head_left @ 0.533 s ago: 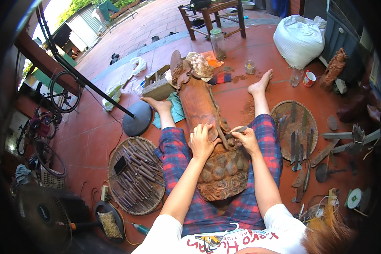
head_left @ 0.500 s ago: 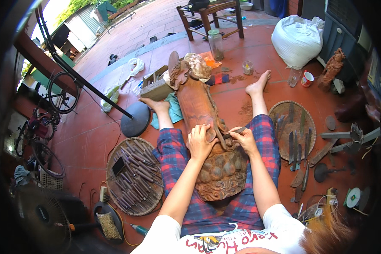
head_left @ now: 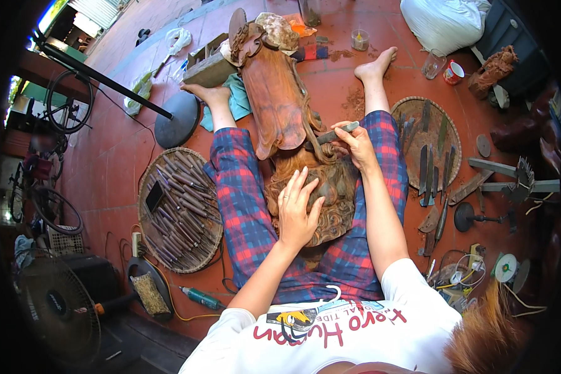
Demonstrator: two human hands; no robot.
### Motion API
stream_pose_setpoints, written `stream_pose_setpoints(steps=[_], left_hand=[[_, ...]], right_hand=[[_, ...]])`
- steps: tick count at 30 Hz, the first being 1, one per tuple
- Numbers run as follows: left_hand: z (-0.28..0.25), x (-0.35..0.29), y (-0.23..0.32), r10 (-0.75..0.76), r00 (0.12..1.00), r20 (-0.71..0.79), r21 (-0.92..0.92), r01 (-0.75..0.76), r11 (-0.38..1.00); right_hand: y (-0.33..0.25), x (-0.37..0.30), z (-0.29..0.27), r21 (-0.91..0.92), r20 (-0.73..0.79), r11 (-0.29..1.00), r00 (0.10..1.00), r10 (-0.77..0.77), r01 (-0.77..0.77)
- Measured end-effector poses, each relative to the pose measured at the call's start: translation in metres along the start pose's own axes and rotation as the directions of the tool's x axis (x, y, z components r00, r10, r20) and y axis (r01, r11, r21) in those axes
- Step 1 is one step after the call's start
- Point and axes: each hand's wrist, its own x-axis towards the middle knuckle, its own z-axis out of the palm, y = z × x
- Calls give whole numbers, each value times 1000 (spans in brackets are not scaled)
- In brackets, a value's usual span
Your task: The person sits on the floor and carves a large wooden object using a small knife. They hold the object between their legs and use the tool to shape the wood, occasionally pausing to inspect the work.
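A carved reddish-brown wooden statue (head_left: 273,103) lies between my legs, its knobbly carved base (head_left: 330,181) towards me. My left hand (head_left: 298,209) rests on that base, fingers spread and holding nothing. In my right hand (head_left: 357,148) is a slim, flat grey blade-like tool (head_left: 346,129), pinched between thumb and fingers. It slants down to the left, across the curled carving where the statue's body meets the base. Its far tip is hard to make out against the dark wood.
Left of my legs, a round woven tray (head_left: 213,232) holds several chisels and a phone. To the right, another tray (head_left: 458,156) carries flat blades and files. A lamp base (head_left: 177,120), a green power tool (head_left: 201,297), a fan (head_left: 56,305) and a small carved figure (head_left: 493,68) stand around.
My left hand has come off the statue's body and down towards me onto the base. My right hand has tilted the tool, lifting its near end. The whole view has shifted downward.
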Motion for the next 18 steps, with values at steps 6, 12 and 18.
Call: stream_pose_setpoints(steps=[6,12,18], left_hand=[[2,8,2,-24,1000,-16,-35,23,999],[3,8,0,-26,999,-30,-60,24,998],[3,7,-2,-29,999,-36,-86,26,996]], right_hand=[[-7,-1,10,-130,44,990,998,-49,54],[-6,-3,17,-276,88,956,993,-77,98],[-2,-8,24,-285,21,937,979,-202,199]])
